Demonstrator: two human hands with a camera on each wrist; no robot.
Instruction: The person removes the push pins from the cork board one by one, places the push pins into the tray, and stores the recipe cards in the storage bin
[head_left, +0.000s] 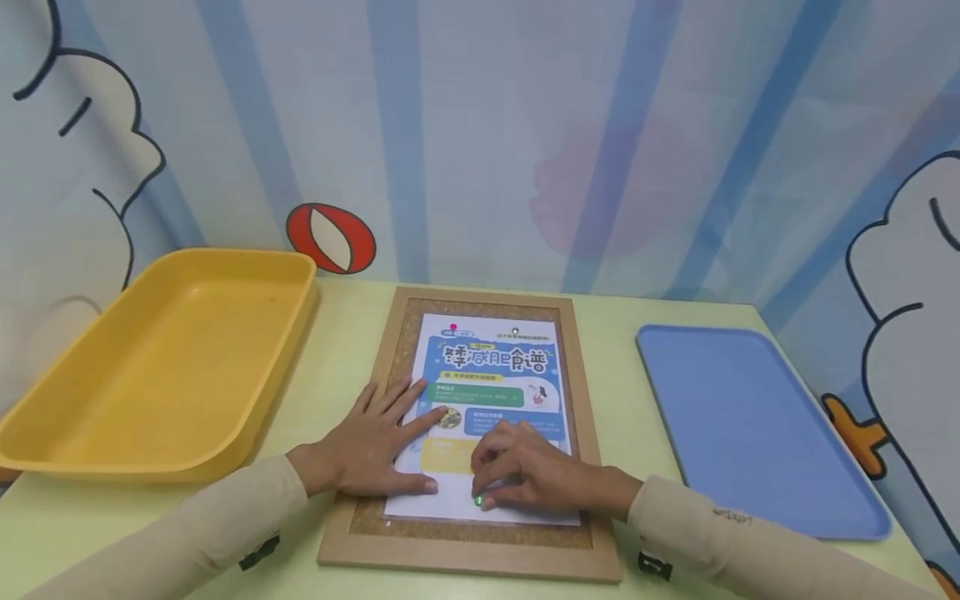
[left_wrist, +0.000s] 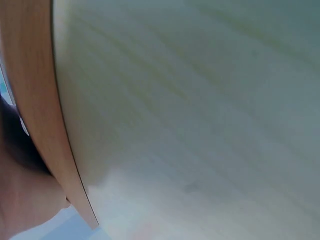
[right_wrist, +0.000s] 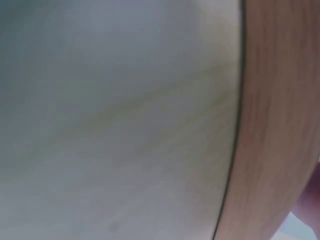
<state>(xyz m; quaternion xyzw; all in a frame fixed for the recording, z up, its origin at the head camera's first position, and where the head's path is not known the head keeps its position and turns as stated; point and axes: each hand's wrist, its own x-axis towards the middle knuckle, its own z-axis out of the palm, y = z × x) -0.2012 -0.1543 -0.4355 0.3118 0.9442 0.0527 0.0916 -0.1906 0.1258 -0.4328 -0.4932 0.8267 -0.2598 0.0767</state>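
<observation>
A printed poster sheet (head_left: 487, 400) lies on a cork board (head_left: 465, 527) with a wooden frame (head_left: 468, 557). My left hand (head_left: 367, 450) rests with spread fingers across the sheet's left edge and the frame. Near the bottom edge of the paper, my right hand (head_left: 528, 471) pinches a small green pushpin (head_left: 478, 501) between thumb and fingers, its tip hidden. Along the top of the sheet sit a pink pushpin (head_left: 453, 327) and a white pushpin (head_left: 515, 332). Both wrist views mostly show tabletop beside the wooden frame, with just a bit of each hand at the edge.
To the left stands a deep yellow tray (head_left: 217, 333). A flat blue tray (head_left: 757, 417) lies on the right side of the pale green table (head_left: 345, 333). Behind the table rises a wall covering (head_left: 480, 150) with blue stripes and cartoon drawings.
</observation>
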